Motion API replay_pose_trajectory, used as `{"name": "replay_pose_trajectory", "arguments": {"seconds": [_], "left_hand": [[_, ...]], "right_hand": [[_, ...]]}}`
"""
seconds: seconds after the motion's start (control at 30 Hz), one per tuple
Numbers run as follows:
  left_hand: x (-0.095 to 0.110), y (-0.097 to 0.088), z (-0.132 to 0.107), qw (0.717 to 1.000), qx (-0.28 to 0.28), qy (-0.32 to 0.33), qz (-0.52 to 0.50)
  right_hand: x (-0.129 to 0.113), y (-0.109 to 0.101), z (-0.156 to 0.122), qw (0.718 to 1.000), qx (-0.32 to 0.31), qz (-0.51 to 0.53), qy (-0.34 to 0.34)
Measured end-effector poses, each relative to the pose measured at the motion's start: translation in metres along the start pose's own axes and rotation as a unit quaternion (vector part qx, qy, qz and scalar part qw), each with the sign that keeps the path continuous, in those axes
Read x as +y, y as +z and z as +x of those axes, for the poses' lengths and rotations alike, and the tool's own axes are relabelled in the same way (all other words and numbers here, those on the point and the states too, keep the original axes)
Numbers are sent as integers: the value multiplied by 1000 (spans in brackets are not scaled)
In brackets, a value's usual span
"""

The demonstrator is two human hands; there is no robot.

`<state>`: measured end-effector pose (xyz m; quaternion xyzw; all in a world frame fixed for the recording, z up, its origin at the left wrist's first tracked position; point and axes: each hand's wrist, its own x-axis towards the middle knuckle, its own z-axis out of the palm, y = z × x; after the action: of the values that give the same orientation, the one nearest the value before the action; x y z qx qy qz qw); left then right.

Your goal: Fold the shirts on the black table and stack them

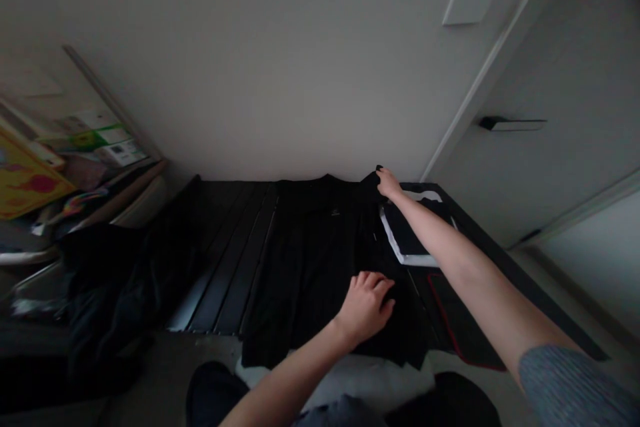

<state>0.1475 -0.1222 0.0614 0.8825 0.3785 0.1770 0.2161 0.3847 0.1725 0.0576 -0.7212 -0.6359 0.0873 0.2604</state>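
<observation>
A black shirt (320, 267) with a small pale logo on its chest lies spread over a dark slatted surface. At its upper right, my right hand (388, 181) is closed on the sleeve or shoulder cloth, with a bit of black fabric poking out past the fingers. My left hand (367, 303) rests on the lower right part of the shirt. Its fingers are loosely bent, and the thumb stands apart from the index finger. Dark cloth shows between them, and I cannot make out any fold held there.
Beneath my right forearm lies a folded black-and-white stack (413, 258). Nearer is a dark flat item with red edging (445, 310). Dark cloth (110, 280) and a cluttered container (140, 203) stand left. A wall (280, 67) rises behind; a door handle (515, 125) is right.
</observation>
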Motion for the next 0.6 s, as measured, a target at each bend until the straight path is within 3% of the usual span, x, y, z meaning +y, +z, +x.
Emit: {"name": "replay_pose_trajectory", "arguments": {"seconds": [0.13, 0.4, 0.5, 0.6], "left_hand": [[29, 26, 6, 998, -56, -36, 24], [61, 54, 11, 987, -76, -121, 76], [60, 47, 10, 986, -92, -128, 44], [52, 18, 1, 985, -92, -134, -58]], "right_hand": [[0, 3, 4, 1000, -18, -15, -17], [-8, 5, -1, 999, -28, -15, -25], [-12, 0, -3, 999, -21, -10, -22], [-17, -5, -3, 1000, -11, -6, -18]]}}
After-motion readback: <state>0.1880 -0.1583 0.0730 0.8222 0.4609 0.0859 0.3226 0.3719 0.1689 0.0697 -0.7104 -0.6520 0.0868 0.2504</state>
